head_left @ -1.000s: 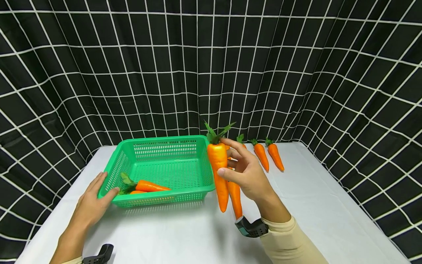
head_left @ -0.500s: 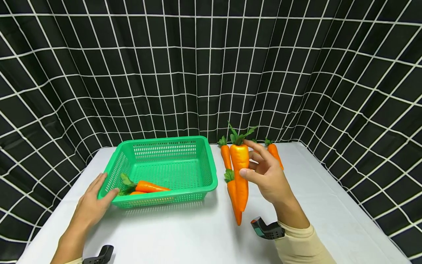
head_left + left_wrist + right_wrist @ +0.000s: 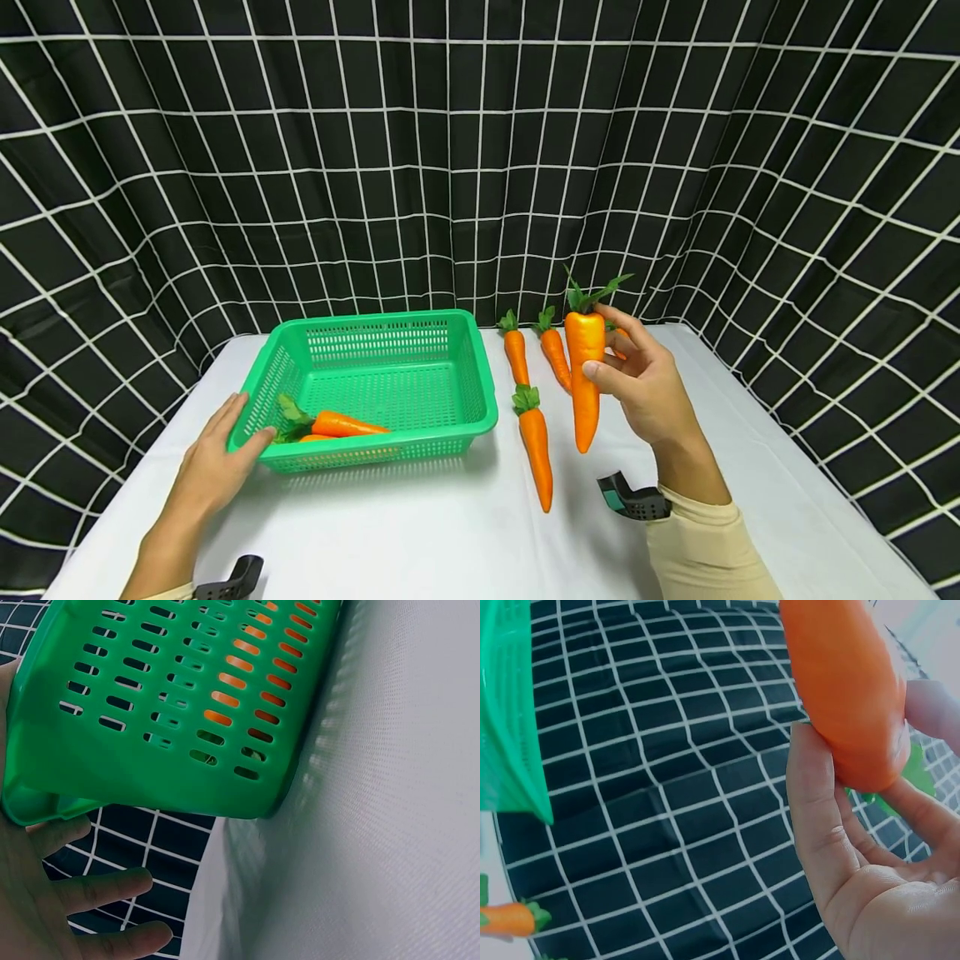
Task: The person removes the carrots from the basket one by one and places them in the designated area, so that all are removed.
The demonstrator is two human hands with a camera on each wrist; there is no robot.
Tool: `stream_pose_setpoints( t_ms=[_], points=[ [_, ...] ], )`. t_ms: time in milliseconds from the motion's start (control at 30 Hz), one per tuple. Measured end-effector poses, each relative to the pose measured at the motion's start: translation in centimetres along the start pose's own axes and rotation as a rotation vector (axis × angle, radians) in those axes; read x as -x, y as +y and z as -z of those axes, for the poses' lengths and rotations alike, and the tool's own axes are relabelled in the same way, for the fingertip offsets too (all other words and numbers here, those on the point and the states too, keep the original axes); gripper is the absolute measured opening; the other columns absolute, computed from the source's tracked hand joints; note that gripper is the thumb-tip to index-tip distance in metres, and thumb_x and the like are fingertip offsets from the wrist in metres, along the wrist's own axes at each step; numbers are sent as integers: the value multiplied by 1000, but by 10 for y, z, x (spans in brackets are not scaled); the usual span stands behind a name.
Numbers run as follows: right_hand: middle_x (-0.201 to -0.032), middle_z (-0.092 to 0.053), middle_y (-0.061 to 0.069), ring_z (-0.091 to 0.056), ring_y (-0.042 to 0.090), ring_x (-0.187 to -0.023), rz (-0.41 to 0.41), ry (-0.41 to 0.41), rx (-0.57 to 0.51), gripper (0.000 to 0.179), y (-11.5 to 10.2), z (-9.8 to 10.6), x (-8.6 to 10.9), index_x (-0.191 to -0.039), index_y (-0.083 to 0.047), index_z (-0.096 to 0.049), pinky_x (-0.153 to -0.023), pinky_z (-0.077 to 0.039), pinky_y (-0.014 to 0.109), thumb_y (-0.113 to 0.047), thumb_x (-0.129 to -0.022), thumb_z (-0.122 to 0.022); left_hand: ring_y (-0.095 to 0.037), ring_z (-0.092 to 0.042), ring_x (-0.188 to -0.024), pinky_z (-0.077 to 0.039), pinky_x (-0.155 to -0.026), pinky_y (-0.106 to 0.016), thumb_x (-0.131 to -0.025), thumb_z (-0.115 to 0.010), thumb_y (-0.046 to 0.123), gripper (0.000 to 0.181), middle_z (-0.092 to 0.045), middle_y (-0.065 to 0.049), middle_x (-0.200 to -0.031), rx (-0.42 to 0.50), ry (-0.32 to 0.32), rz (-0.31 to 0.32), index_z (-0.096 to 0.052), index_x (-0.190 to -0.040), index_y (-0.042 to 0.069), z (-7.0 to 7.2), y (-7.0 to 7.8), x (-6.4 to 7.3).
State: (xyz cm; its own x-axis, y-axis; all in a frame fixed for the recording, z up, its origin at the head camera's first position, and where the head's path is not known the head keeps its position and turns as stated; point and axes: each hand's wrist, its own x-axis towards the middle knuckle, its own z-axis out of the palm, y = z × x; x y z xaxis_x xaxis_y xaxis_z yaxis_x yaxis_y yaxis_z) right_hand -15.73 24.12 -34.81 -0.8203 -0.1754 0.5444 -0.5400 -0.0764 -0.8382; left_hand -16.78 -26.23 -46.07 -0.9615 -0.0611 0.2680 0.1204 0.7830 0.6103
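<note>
An orange carrot (image 3: pixel 585 379) with green leaves hangs tip down in my right hand (image 3: pixel 652 383), above the table's right side. The thumb and fingers pinch its upper part; the right wrist view shows the same carrot (image 3: pixel 847 690) close up. My left hand (image 3: pixel 213 462) rests against the near left corner of a green slotted basket (image 3: pixel 480 400), thumb at the front rim. In the left wrist view, the left hand's fingers (image 3: pixel 105 889) are extended and spread beside the basket corner. Inside the basket lies a carrot (image 3: pixel 345 423), with another partly hidden behind the front wall.
Right of the basket, a carrot (image 3: pixel 536 450) lies toward the front of the white table (image 3: pixel 390 533). Behind it are a carrot (image 3: pixel 516 354) and another carrot (image 3: pixel 555 354); my right hand partly covers one more (image 3: pixel 621 332). A black gridded curtain (image 3: pixel 450 167) surrounds the table.
My right hand has carried the carrot rightward from beside the basket, uncovering carrots lying on the table. My left hand stays at the basket's corner.
</note>
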Motion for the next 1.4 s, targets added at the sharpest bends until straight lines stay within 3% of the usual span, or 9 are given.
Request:
stream_pose_setpoints(
  t_ms=[200,433,733,933,1233,1400],
  points=[
    [-104,-51,24,-62,26,-83,-15,13,11,63,5,9,1,-144,-6,-41,-63,-54,27,13,-87,-58,-53,-19,-135,-20,-97,-72,-97,-52,44,75,-17,-21,-156,1,-8,3,-21,-154,7,0,0,1],
    [-113,-51,26,-63,31,-95,-5,72,25,62,9,14,-5,-144,-4,-40,-74,-57,37,12,-88,-59,-57,-21,-132,-22,-95,-73,-97,-53,43,75,-18,-23,-155,-13,5,15,-21,-154,7,5,-3,3],
    [-104,-51,22,-66,26,-86,-18,129,38,62,11,33,-6,-143,-7,-43,-62,-58,33,11,-87,-62,-55,-20,-133,-21,-97,-72,-96,-53,43,75,-18,-23,-156,4,-1,10,-21,-154,7,1,1,0],
    [-101,-51,20,-61,22,-73,-57,134,74,62,15,42,-7,-143,-6,-44,-54,-51,25,10,-86,-64,-56,-21,-133,-22,-96,-72,-96,-53,43,75,-18,-22,-156,-1,7,12,-22,-154,7,1,4,-1],
    [-105,-54,18,-67,23,-84,-126,131,55,62,25,51,-6,-142,-6,-44,-61,-58,34,9,-86,-65,-56,-20,-133,-22,-96,-73,-96,-53,44,75,-17,-22,-156,1,-7,19,-21,-154,8,1,4,-1],
    [-106,-52,21,-66,23,-83,-186,115,112,62,32,57,-5,-143,-5,-43,-61,-58,40,7,-86,-66,-57,-20,-132,-22,-95,-73,-97,-52,44,75,-16,-22,-156,-2,-16,26,-20,-154,8,0,2,0]
  ],
)
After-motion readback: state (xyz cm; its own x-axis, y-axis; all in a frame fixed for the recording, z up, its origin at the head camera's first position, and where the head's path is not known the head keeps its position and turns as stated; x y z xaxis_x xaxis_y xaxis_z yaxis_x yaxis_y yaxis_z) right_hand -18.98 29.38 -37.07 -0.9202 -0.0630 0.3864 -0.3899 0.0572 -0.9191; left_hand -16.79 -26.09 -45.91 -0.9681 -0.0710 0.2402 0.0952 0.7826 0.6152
